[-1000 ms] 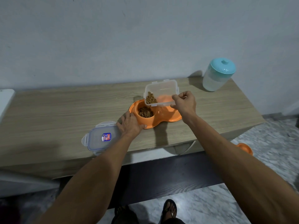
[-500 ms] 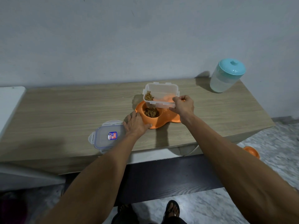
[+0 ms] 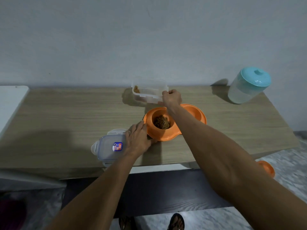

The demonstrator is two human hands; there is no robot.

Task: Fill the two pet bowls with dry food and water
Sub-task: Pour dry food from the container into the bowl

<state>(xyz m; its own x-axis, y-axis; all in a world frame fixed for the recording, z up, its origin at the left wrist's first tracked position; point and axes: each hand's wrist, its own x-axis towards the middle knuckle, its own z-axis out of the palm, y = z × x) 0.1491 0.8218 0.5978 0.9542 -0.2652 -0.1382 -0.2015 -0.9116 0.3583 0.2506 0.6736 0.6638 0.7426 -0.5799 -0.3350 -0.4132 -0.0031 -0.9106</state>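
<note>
Fingers of the right hand (image 3: pixel 172 98) pinch the clear food container (image 3: pixel 149 91); left hand (image 3: pixel 138 138), fingers spread flat, steadies the orange double bowl (image 3: pixel 189 112).

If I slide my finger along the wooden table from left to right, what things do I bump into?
lid → left hand → food bowl → empty bowl → jug. The food box sits farther back, so I skipped it.

My wooden worktop (image 3: pixel 66 117) carried the orange double bowl (image 3: pixel 196 112) near its middle, the clear lid (image 3: pixel 109 146) by the front edge, and the teal-lidded jug (image 3: pixel 245 87) at the far right corner
</note>
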